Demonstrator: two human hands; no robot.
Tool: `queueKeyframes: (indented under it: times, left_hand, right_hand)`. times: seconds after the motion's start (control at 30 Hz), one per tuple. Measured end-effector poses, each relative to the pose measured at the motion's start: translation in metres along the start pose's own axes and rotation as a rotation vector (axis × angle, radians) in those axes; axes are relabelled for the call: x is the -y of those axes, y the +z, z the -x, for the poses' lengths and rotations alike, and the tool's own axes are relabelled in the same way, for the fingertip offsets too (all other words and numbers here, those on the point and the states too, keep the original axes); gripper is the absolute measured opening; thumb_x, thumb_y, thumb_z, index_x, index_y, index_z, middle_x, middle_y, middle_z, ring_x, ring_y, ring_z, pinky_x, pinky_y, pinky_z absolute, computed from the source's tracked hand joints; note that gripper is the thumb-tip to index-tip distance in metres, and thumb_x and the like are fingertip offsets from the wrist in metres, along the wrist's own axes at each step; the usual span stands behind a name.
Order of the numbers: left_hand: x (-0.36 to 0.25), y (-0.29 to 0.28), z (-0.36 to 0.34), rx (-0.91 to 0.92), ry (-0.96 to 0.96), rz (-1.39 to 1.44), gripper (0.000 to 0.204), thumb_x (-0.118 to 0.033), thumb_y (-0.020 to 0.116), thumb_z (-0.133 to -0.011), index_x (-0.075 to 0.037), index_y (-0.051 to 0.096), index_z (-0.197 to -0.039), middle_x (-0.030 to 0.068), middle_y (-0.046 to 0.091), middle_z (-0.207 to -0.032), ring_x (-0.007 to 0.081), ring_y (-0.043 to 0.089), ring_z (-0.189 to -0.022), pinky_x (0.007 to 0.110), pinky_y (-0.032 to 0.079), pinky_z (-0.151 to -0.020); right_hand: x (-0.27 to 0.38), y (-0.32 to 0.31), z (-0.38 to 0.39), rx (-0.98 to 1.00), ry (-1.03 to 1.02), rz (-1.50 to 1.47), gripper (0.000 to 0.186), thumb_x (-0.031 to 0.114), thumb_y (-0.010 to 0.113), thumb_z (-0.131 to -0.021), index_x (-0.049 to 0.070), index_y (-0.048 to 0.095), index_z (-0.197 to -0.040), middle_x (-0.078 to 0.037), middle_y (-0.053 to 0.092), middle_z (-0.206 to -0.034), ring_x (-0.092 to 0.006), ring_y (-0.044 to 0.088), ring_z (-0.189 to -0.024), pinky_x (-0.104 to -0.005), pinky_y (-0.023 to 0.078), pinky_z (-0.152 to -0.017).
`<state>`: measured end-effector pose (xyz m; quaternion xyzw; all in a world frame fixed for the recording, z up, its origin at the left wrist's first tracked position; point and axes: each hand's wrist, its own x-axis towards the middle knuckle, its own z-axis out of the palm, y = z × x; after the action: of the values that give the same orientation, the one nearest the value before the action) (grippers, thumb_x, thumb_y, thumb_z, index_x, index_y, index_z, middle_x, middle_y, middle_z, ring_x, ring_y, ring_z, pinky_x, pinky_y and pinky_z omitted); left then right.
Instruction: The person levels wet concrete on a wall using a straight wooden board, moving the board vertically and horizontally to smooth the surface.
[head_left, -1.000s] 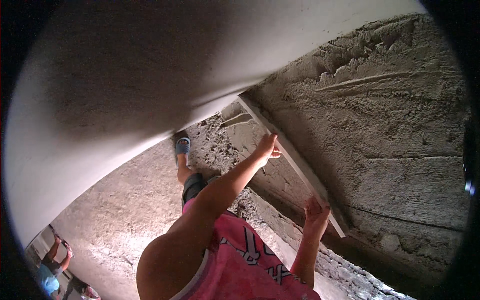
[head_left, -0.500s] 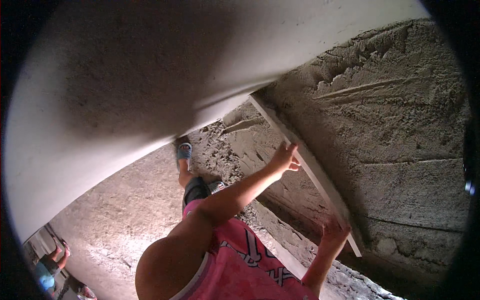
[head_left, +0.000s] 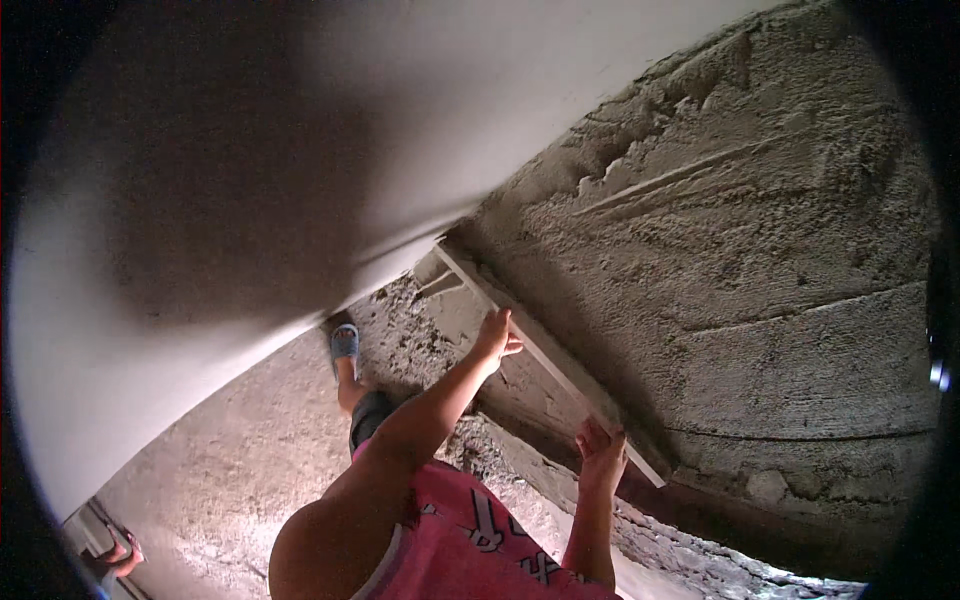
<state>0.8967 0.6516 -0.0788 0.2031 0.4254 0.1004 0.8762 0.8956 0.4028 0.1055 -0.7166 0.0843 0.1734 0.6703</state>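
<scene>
So both hands are gripping one long, pale, straight-edged bar (head_left: 557, 369), and it's slanting from upper left to lower right across a rough grey cement wall (head_left: 790, 270). The upper end is sitting right by the corner with the smooth white wall (head_left: 240, 190); the lower end is poking out past the right hand (head_left: 602, 457). Can't tell if the whole length is touching the cement.

The left hand (head_left: 493, 342) is holding the bar partway up, thumb lying along the near edge and fingers curling in underneath, with their tips partly hidden. That arm is running diagonally up from the shoulder with only a slight bend. The right hand is closing on the bar near its bottom end, thumb on one side and bent fingers on the other, forearm standing nearly upright.

Texture-wise, the cement is looking gritty, with long grooves and ridges running across it and ragged lumps showing along the white wall. The floor (head_left: 215, 445) is looking dusty and uneven, with crumbly rubble (head_left: 385, 330) lying by a blue-grey slipper (head_left: 344, 343). A pink printed top (head_left: 465, 525) is filling the bottom middle, and part of another person (head_left: 125, 558) is showing at lower left.
</scene>
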Motion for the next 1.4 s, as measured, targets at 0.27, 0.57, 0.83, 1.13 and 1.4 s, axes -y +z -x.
queueKeyframes:
  times: [0.27, 0.57, 0.83, 1.13, 1.4]
  left_hand:
    - [-0.045, 0.054, 0.074, 0.106, 0.079, -0.016, 0.052, -0.042, 0.051, -0.097, -0.004, 0.038, -0.13, 0.0107, 0.057, -0.097, 0.0202, 0.065, -0.071, 0.038, 0.061, -0.059]
    - [-0.082, 0.112, 0.141, 0.238, 0.114, 0.063, 0.054, -0.041, 0.052, -0.098, 0.0, 0.034, -0.129, 0.0142, 0.055, -0.098, 0.0214, 0.066, -0.072, 0.036, 0.062, -0.059]
    - [-0.109, 0.14, 0.189, 0.376, 0.201, 0.069, 0.045, -0.039, 0.048, -0.101, -0.004, 0.034, -0.125, 0.014, 0.059, -0.101, 0.0224, 0.067, -0.08, 0.035, 0.061, -0.057]
    - [-0.129, 0.173, 0.23, 0.506, 0.253, 0.14, 0.042, -0.039, 0.049, -0.101, -0.005, 0.035, -0.123, 0.0142, 0.059, -0.103, 0.0234, 0.068, -0.086, 0.036, 0.063, -0.059]
    - [-0.149, 0.2, 0.271, 0.576, 0.252, 0.149, 0.048, -0.043, 0.049, -0.1, -0.007, 0.031, -0.126, 0.0155, 0.053, -0.114, 0.0251, 0.066, -0.091, 0.036, 0.063, -0.059]
  right_hand:
    - [0.087, -0.007, 0.043, -0.023, -0.122, -0.011, 0.044, 0.045, 0.049, -0.099, 0.012, 0.054, -0.128, -0.012, 0.067, -0.116, -0.0247, 0.069, -0.096, -0.0363, 0.057, -0.071]
    - [0.167, -0.032, 0.073, 0.058, -0.236, -0.025, 0.042, 0.045, 0.048, -0.1, 0.014, 0.053, -0.128, -0.008, 0.067, -0.11, -0.0232, 0.067, -0.095, -0.0376, 0.052, -0.081]
    - [0.208, -0.025, 0.098, -0.069, -0.291, -0.01, 0.041, 0.046, 0.049, -0.099, 0.016, 0.052, -0.126, -0.01, 0.064, -0.112, -0.0216, 0.065, -0.096, -0.0362, 0.05, -0.078]
    - [0.258, -0.037, 0.112, -0.131, -0.392, -0.046, 0.039, 0.046, 0.052, -0.098, 0.016, 0.054, -0.123, -0.006, 0.063, -0.109, -0.0194, 0.064, -0.089, -0.034, 0.049, -0.074]
    - [0.294, -0.056, 0.122, -0.145, -0.414, -0.097, 0.032, 0.042, 0.05, -0.1, 0.016, 0.056, -0.118, -0.005, 0.064, -0.107, -0.0151, 0.062, -0.083, -0.0308, 0.048, -0.071]
